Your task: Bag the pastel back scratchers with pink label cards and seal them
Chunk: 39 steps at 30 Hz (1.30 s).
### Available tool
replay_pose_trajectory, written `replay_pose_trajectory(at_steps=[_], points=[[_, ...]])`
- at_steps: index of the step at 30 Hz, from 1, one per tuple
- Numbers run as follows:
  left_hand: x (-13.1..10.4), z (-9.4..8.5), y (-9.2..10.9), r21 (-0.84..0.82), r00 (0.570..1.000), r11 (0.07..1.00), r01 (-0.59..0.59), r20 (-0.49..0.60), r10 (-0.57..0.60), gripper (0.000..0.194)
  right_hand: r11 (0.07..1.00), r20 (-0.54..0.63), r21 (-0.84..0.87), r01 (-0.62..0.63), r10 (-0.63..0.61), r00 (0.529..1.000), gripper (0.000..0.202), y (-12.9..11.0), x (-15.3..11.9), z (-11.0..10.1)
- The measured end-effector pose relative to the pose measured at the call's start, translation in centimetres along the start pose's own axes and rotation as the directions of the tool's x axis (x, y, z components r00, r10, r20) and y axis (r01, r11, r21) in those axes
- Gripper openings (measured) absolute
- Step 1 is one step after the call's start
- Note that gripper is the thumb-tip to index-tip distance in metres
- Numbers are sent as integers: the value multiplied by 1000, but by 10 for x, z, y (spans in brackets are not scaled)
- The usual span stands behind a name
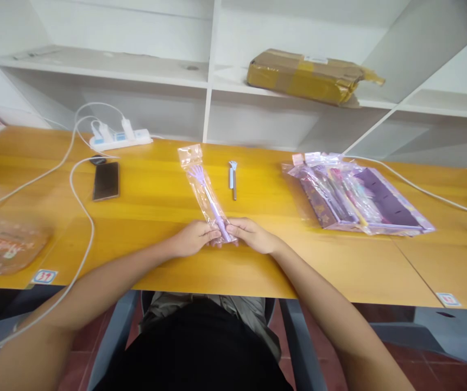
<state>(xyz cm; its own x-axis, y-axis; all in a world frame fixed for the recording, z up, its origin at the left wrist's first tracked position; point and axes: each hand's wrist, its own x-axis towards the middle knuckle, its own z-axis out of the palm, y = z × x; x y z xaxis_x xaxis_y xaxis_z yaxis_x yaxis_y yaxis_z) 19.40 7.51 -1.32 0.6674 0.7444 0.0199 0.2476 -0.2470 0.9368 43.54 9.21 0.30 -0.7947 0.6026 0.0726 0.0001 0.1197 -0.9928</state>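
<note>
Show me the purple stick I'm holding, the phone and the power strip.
Purple stick (211,203), head view: middle of its shaft.
Phone (106,181), head view: centre of its dark upper face.
Power strip (121,143), head view: its white front side.

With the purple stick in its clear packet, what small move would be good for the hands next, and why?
I would probably move the right hand up to the top end of the clear packet, leaving the left hand to hold below. Both hands pinch the packet's lower end, around the purple stick, while no hand is on its top end.
</note>
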Motion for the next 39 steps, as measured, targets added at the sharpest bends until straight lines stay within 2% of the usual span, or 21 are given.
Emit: replay_pose_trajectory(at_steps=[4,6,8,11,14,16,18,20,22,24,28,29,31,33,35,37,39], points=[[-2,0,6,36,1000,999,-23,-12,23,41,1000,0,-5,-23,23,1000,48,1,-2,-1],[-4,-1,13,147,997,988,-47,-51,55,39,999,-53,-3,-35,35,998,48,3,-2,-2],[-7,-3,20,280,994,957,-82,-42,97,36,999,-128,15,-36,38,991,49,6,-1,-3],[-11,-5,28,362,985,917,-166,95,141,29,997,-198,76,-14,28,980,47,9,2,-3],[-14,-4,30,308,954,918,-248,241,177,26,990,-262,144,-3,42,964,50,11,6,-2],[-14,-2,29,286,944,921,-266,269,189,26,983,-271,182,-22,71,960,47,11,7,-3],[-12,-1,28,304,966,926,-225,191,172,30,975,-220,212,-69,116,969,44,12,6,-4],[-10,-1,26,324,992,937,-127,14,129,32,960,-101,239,-148,176,979,45,12,4,-4],[-7,-4,21,275,981,961,-21,-178,73,30,939,55,251,-237,230,972,46,12,2,-2],[-4,-6,14,144,952,989,29,-305,16,29,922,182,249,-298,257,949,44,10,2,2],[2,-9,-1,-149,918,989,7,-391,-65,58,918,302,235,-320,244,921,40,4,0,7],[3,-9,-4,-183,914,983,1,-398,-75,62,922,320,226,-315,235,918,40,3,0,7],[6,-10,-7,-198,903,980,-3,-422,-83,57,933,321,194,-304,233,918,40,5,-1,4],[7,-11,-8,-176,884,984,-1,-459,-82,44,954,210,122,-274,245,947,38,9,-1,-1],[7,-13,-7,-160,873,987,0,-482,-78,33,979,-35,-42,-199,198,980,36,15,0,-7],[6,-14,-6,-171,880,985,1,-467,-82,27,947,-270,-296,-126,44,962,33,21,1,-13],[4,-14,-4,-184,892,983,4,-444,-86,26,847,-336,-524,-94,-104,936,32,24,3,-16]])
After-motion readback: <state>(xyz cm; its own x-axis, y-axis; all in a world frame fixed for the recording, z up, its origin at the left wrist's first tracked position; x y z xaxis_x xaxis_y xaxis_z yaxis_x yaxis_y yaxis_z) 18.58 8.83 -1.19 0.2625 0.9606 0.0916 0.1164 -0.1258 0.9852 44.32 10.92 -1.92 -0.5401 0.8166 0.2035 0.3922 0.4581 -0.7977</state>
